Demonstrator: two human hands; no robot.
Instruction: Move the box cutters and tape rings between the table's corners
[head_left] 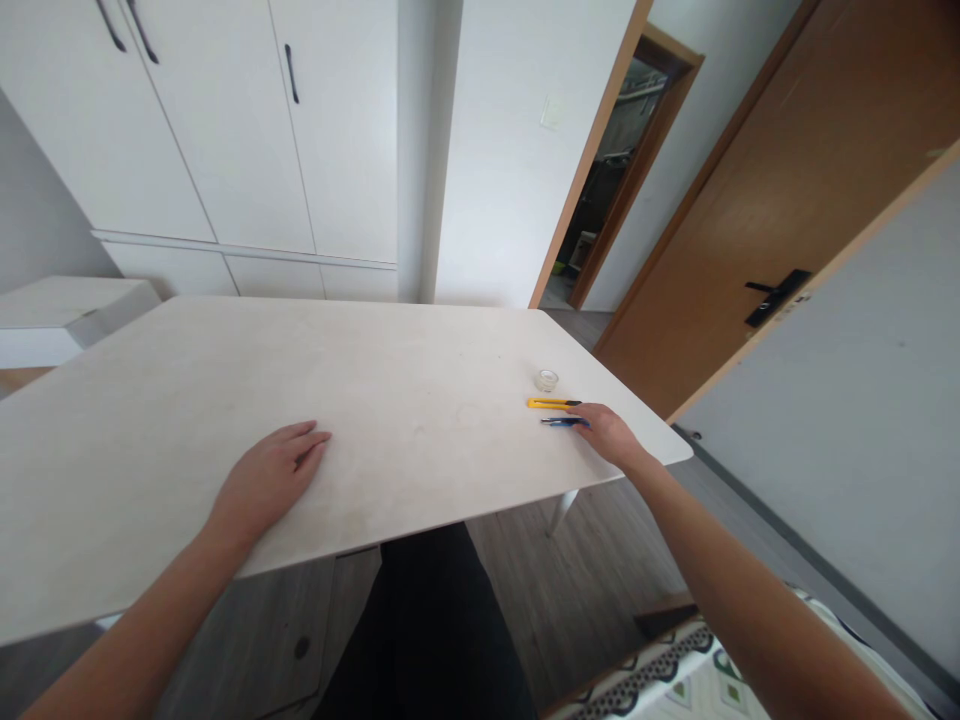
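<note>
- L hand [270,478] lies flat, fingers spread, on pale counter [420,400], holding nothing.
- R hand [609,433] at 3 o'clock, fingertips touching blue pen [561,422]; grip unclear.
- Yellow cutter [553,403] just beyond; tape roll [547,380] near.

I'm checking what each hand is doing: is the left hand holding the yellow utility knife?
No. The left hand lies flat and empty on the table, while the yellow utility knife lies far off by the right hand.

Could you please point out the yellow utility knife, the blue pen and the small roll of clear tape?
Yellow utility knife [551,403], head view, middle of handle.
Blue pen [559,422], head view, barrel by right hand.
Small clear tape roll [547,380], head view, rim.
</note>
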